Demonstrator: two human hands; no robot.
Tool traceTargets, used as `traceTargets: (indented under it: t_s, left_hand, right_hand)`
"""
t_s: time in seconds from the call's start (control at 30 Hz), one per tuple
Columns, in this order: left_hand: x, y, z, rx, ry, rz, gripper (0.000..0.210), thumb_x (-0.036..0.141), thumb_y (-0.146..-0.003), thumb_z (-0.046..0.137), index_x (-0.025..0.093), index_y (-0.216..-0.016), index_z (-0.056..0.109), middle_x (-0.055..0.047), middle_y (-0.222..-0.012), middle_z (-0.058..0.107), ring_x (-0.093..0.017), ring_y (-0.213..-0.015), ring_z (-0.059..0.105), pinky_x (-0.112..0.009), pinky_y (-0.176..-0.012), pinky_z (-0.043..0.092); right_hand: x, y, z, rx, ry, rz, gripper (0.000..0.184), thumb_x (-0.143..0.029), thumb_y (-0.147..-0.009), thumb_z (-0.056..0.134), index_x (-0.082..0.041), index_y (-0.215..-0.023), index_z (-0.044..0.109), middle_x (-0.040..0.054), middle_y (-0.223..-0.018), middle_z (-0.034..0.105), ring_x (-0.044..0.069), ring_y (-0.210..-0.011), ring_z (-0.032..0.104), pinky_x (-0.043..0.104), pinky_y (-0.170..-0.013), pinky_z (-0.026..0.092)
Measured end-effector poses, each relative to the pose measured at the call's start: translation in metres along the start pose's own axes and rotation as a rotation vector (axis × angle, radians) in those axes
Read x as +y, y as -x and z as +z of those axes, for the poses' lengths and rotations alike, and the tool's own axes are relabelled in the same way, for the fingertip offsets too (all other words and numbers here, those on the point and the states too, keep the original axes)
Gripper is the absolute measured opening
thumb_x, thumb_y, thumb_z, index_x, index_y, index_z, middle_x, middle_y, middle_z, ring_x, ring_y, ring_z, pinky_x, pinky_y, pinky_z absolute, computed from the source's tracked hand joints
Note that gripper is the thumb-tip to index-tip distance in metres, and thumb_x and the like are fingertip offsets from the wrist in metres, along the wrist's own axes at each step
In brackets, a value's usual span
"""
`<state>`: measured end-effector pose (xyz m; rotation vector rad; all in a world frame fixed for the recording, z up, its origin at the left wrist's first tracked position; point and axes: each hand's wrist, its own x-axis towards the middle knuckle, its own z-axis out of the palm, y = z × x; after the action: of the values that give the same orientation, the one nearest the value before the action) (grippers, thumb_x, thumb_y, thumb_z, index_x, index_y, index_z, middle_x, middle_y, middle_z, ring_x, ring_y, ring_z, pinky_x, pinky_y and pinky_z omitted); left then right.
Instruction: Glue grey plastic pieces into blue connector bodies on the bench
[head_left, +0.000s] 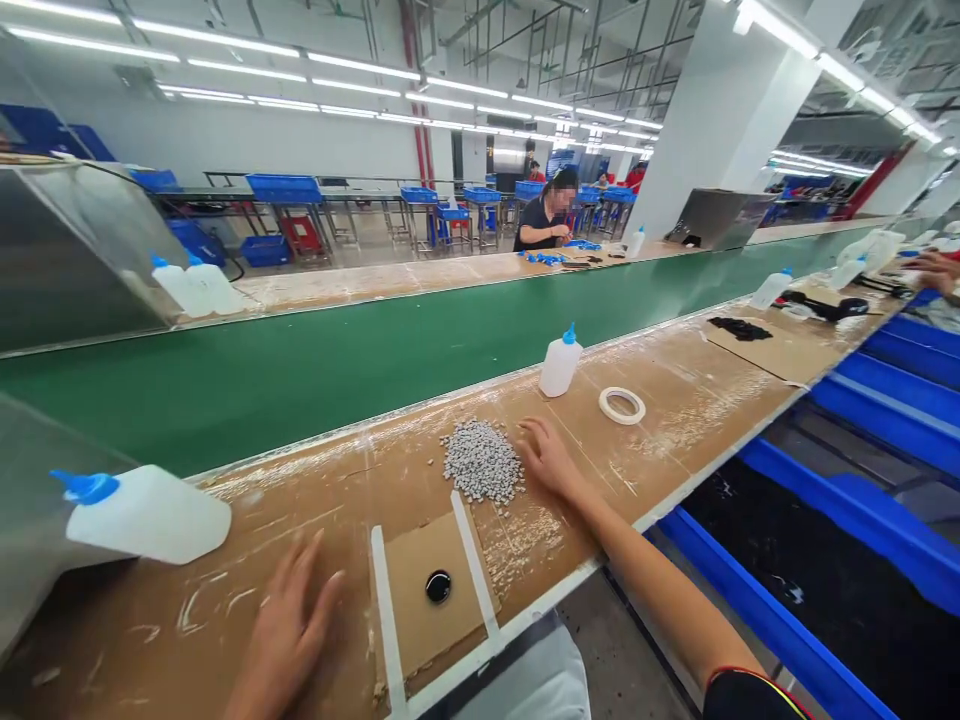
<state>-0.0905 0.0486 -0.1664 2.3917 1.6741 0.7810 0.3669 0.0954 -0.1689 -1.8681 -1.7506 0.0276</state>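
Note:
My left hand point(292, 615) rests on the brown tabletop point(172, 620), its fingers apart and holding nothing. It lies left of a cardboard piece point(420, 640) fixed down with white tape strips. A small round glossy black piece point(438, 587) sits on that cardboard. My right hand point(551, 455) is at the right edge of a pile of small grey pellets point(480, 460), fingers stretched out, with no object visible in it. Whether its fingertips touch the pellets, I cannot tell. Behind that hand stands a white squeeze bottle point(561, 365) with a blue nozzle.
A roll of white tape point(622, 406) lies right of the bottle. Another squeeze bottle point(154, 515) leans over at left. A green conveyor belt point(360, 350) runs behind the table. Blue bins point(757, 590) stand at lower right. A person point(544, 220) sits across the belt; another person's hand point(934, 270) shows far right.

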Motion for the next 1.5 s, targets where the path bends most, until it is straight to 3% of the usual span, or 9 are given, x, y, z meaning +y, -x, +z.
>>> traceTargets:
  t_s: [0.1, 0.23, 0.33, 0.43, 0.67, 1.03, 1.2, 1.33, 1.5]
  left_hand:
    - [0.025, -0.066, 0.033, -0.179, 0.029, 0.116, 0.069, 0.047, -0.101, 0.048, 0.024, -0.164, 0.032, -0.018, -0.166, 0.042, -0.035, -0.152, 0.044, -0.055, -0.119, 0.044]
    - [0.056, -0.139, 0.072, -0.358, -0.041, 0.3, 0.086, 0.058, -0.094, 0.057, 0.018, -0.165, 0.03, -0.025, -0.171, 0.029, -0.041, -0.158, 0.031, -0.061, -0.123, 0.032]
    - [0.073, -0.169, 0.095, -0.401, -0.063, 0.471, 0.096, 0.064, -0.088, 0.064, 0.021, -0.166, 0.029, -0.024, -0.172, 0.026, -0.041, -0.159, 0.027, -0.06, -0.125, 0.026]
    - [0.083, -0.188, 0.116, -0.434, -0.065, 0.595, 0.107, 0.069, -0.079, 0.072, 0.019, -0.165, 0.032, -0.026, -0.172, 0.025, -0.045, -0.159, 0.026, -0.061, -0.124, 0.027]
    - [0.094, -0.204, 0.133, -0.458, -0.066, 0.755, 0.108, 0.068, -0.078, 0.073, 0.02, -0.165, 0.033, -0.024, -0.172, 0.027, -0.044, -0.157, 0.032, -0.056, -0.125, 0.03]
    - [0.127, -0.191, 0.148, -0.418, -0.02, 0.836, 0.09, 0.06, -0.091, 0.058, 0.014, -0.164, 0.031, -0.027, -0.17, 0.031, -0.041, -0.156, 0.036, -0.056, -0.122, 0.035]
    - [0.141, -0.185, 0.142, -0.396, 0.048, 0.842, 0.079, 0.057, -0.094, 0.054, 0.017, -0.161, 0.039, -0.024, -0.169, 0.033, -0.04, -0.157, 0.033, -0.058, -0.124, 0.031]
    - [0.126, -0.209, 0.139, -0.262, 0.096, 0.706, 0.069, 0.053, -0.094, 0.047, 0.021, -0.155, 0.051, -0.017, -0.169, 0.037, -0.039, -0.157, 0.031, -0.059, -0.126, 0.027]
    - [0.114, -0.264, 0.148, -0.211, 0.079, 0.374, 0.064, 0.048, -0.099, 0.032, 0.021, -0.152, 0.056, -0.015, -0.169, 0.039, -0.039, -0.156, 0.036, -0.06, -0.122, 0.035]
  right_hand:
    - [-0.034, 0.006, 0.023, -0.093, -0.079, -0.094, 0.053, -0.049, -0.103, 0.05, -0.024, -0.149, 0.053, 0.0153, -0.152, 0.053, 0.029, -0.143, 0.048, 0.05, -0.118, 0.041]
    - [-0.055, 0.026, 0.023, -0.213, -0.068, -0.109, 0.089, -0.071, -0.092, 0.06, -0.024, -0.163, 0.034, 0.0198, -0.171, 0.026, 0.038, -0.159, 0.022, 0.062, -0.123, 0.029]
    - [-0.069, 0.043, 0.017, -0.292, 0.02, -0.136, 0.115, -0.081, -0.074, 0.074, -0.025, -0.165, 0.03, 0.0223, -0.174, 0.015, 0.045, -0.16, 0.013, 0.07, -0.123, 0.021]
    - [-0.083, 0.047, 0.015, -0.268, 0.065, -0.136, 0.122, -0.083, -0.069, 0.077, -0.024, -0.165, 0.029, 0.0242, -0.173, 0.015, 0.045, -0.16, 0.014, 0.07, -0.124, 0.019]
    - [-0.09, 0.044, 0.011, -0.191, 0.087, -0.078, 0.122, -0.083, -0.072, 0.074, -0.021, -0.165, 0.025, 0.0275, -0.17, 0.022, 0.045, -0.157, 0.023, 0.068, -0.123, 0.025]
    - [-0.092, 0.048, 0.01, -0.108, 0.145, -0.014, 0.113, -0.075, -0.078, 0.076, -0.017, -0.163, 0.029, 0.025, -0.167, 0.032, 0.039, -0.157, 0.028, 0.063, -0.125, 0.026]
    - [-0.088, 0.058, 0.006, -0.043, 0.123, -0.003, 0.11, -0.073, -0.077, 0.078, -0.016, -0.161, 0.034, 0.0252, -0.166, 0.035, 0.039, -0.156, 0.028, 0.063, -0.125, 0.025]
    - [-0.089, 0.061, 0.006, 0.016, 0.174, -0.125, 0.104, -0.076, -0.081, 0.073, -0.021, -0.161, 0.035, 0.022, -0.169, 0.03, 0.039, -0.158, 0.023, 0.064, -0.125, 0.026]
    - [-0.087, 0.059, 0.007, 0.055, 0.355, -0.416, 0.048, -0.062, -0.102, 0.051, -0.037, -0.142, 0.061, 0.0059, -0.164, 0.045, 0.027, -0.155, 0.033, 0.053, -0.124, 0.03]
